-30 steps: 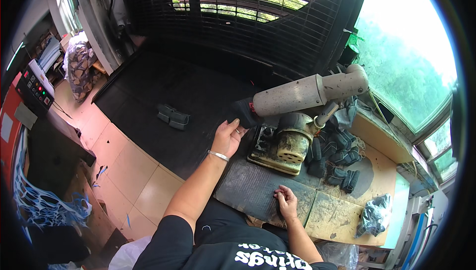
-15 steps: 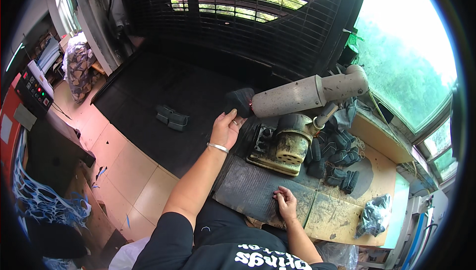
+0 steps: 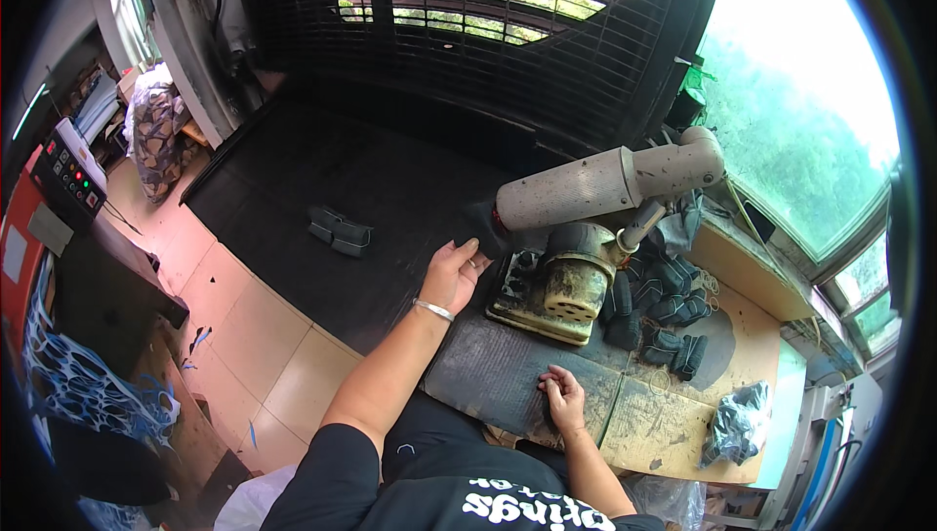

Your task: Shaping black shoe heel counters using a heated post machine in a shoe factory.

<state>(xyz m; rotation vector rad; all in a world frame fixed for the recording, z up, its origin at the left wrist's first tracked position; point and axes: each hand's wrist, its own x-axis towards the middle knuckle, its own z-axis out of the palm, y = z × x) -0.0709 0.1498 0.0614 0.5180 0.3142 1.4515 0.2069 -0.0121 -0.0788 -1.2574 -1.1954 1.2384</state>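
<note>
My left hand [image 3: 455, 272] is closed on the near edge of a dark, soft-looking piece [image 3: 482, 225], which looks like black fabric. The piece is against the reddish, glowing end of a grey, tube-shaped heater [image 3: 564, 189]. Its far side blends into the dark surface behind it. My right hand [image 3: 562, 400] rests on the blackened board [image 3: 488, 375], fingers loosely bent and apart, with nothing visible in them. Just beyond the board stands the heater's worn, yellowish round base [image 3: 572, 287].
Several black-and-grey bundles [image 3: 673, 306] lie right of the base. A clear plastic bag with dark contents [image 3: 737, 424] sits at the bench's right end. One dark bundle [image 3: 339, 231] lies on the black surface [image 3: 264, 180]. A control panel [image 3: 70, 175] stands far left.
My left hand has moved slightly toward me and right, tilting the dark piece lower against the heater's end. My right hand has stayed in place.
</note>
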